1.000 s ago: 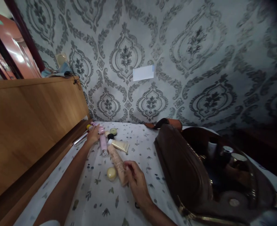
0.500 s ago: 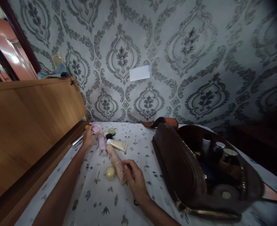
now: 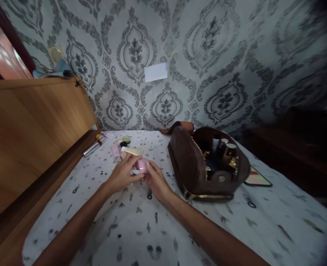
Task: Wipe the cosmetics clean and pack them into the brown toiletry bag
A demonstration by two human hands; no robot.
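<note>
Both hands meet over the middle of the patterned bedsheet, closed on a small pink cosmetic container [image 3: 142,166]. My left hand [image 3: 121,171] grips its left side with thumb and fingers, while my right hand [image 3: 157,180] pinches it from the right. Just beyond the left hand lies a cream-coloured squeeze tube [image 3: 134,151]. A pink tube [image 3: 115,152] rests to its left. The peach tube is mostly hidden by the left hand, and the round yellow jar does not show.
An open brown bag [image 3: 185,162] full of bottles stands at right, with a flat phone-like object [image 3: 259,177] beside it. Small jars [image 3: 126,139] lie at the back. A silver tube [image 3: 92,148] lies by the wooden board [image 3: 41,114] at left.
My left hand has come from the far left toward the middle, bringing the pink container. The right hand has left the peach tube and now holds the container too. The view has shifted.
</note>
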